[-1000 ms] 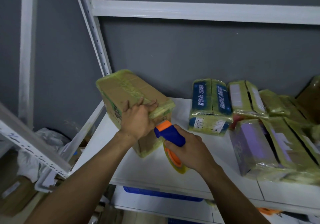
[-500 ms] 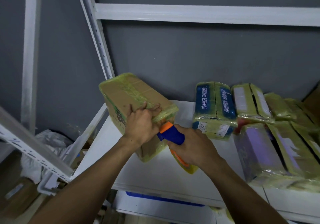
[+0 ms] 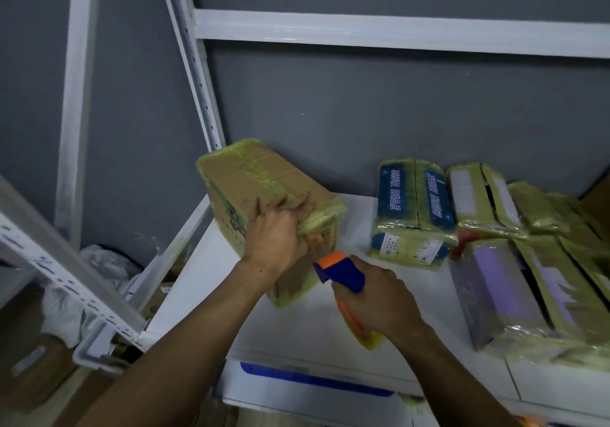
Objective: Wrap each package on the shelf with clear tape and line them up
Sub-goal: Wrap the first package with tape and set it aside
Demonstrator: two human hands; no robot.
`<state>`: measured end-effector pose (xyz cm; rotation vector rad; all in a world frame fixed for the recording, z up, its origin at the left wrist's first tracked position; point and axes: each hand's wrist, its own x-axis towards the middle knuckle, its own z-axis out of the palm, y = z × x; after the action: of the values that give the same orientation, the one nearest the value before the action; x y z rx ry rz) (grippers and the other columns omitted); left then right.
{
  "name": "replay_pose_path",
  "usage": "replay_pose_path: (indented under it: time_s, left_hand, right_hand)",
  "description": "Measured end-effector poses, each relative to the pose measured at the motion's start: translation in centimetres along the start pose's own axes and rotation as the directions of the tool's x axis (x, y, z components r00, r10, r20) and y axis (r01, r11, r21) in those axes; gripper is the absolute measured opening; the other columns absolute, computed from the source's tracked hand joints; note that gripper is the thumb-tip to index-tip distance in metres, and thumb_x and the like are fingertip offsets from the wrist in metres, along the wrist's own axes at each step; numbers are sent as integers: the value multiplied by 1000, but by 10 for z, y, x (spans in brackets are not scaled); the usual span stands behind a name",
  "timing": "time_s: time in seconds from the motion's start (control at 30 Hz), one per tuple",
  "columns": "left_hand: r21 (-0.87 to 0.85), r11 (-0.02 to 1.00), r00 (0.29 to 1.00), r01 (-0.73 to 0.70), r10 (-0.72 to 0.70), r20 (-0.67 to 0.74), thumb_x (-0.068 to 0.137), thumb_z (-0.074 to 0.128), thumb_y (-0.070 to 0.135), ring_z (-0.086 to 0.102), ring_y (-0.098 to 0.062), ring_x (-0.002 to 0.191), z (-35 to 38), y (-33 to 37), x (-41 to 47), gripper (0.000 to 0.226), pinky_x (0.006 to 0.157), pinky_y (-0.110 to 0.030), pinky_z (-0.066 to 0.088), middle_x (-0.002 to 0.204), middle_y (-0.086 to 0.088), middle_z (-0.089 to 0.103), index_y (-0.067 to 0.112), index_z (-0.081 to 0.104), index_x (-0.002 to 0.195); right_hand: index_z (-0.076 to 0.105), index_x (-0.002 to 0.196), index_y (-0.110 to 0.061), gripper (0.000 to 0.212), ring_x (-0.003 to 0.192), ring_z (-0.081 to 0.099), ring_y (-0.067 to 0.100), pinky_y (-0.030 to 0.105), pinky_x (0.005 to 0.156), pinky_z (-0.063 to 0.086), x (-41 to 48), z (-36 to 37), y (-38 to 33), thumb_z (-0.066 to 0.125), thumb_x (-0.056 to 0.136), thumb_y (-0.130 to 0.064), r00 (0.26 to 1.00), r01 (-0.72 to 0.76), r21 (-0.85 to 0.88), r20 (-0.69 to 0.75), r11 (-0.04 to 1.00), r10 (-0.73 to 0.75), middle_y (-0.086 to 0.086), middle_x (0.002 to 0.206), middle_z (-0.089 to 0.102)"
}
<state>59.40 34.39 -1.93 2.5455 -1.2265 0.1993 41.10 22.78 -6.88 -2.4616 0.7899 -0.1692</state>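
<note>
L hand [image 3: 277, 241] is gripping the top front edge of the cardboard box [image 3: 231, 192], fingers curling over the top face. The box is standing tilted on the shelf [image 3: 297, 334], w/ yellowish clear tape round its top & bottom. R hand [image 3: 379, 298] is clamping round the blue handle of the tape dispenser [image 3: 340, 269], just right of & below the L grip. Its orange nose is sitting right by the box's front face; can't tell if touching. The tape roll [image 3: 368, 339] is hanging under the R fist.

Right of the R hand, apart from it, taped pkgs [image 3: 544, 215] are lying bunched: a blue pack [image 3: 412, 202] nearest, a purple pack [image 3: 495, 294] closer to the front edge.

The shelf is white, w/ a grey wall [image 3: 363, 113] behind. A white upright [image 3: 198, 80] is rising just beyond the box; a cross beam [image 3: 396, 30] is running above both hands. Bare shelf is showing between the box & the blue pack, and from both grips to the front edge. Below that edge a white bin w/ blue trim [image 3: 313, 380] is sitting, contents hidden. Left of the L forearm, lower down, crumpled white plastic [image 3: 99, 261] & a brown carton [image 3: 29, 370] are lying.
</note>
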Motion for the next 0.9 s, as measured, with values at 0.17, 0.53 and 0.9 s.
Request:
replay_pose_path:
  time_s: [0.17, 0.53, 0.9]
  left_hand:
    - [133, 985, 988, 115, -99, -121, 88, 69, 48, 34, -27, 135, 8, 15, -19, 70, 118, -62, 19, 146, 4, 43, 36, 42, 151]
    - [-136, 979, 982, -154, 137, -132, 72, 89, 39, 45, -24, 124, 3, -20, -10, 79, 116, -52, 28, 139, 10, 59, 32, 56, 143]
    - [-821, 571, 943, 21, -283, -173, 96, 70, 26, 66, -6, 100, -19, 0, -66, 13, 83, -16, 48, 103, 18, 73, 32, 78, 103]
  right_hand:
    - [55, 122, -42, 47, 82, 66, 3, 28, 72, 51, -9, -14, 15, 63, 83, -67, 997, -12, 214, -74, 977, 28, -16, 94, 70]
    - [63, 133, -43, 65, 106, 72, 13, 33, 87, 61, -38, -33, 26, 87, 72, -46, 985, 144, 626, -16, 766, -172, -11, 119, 74]
    - [59, 138, -44, 75, 116, 67, 18, 22, 83, 58, -31, -43, 6, 92, 70, -43, 943, 325, 593, -144, 737, -300, -8, 131, 68]
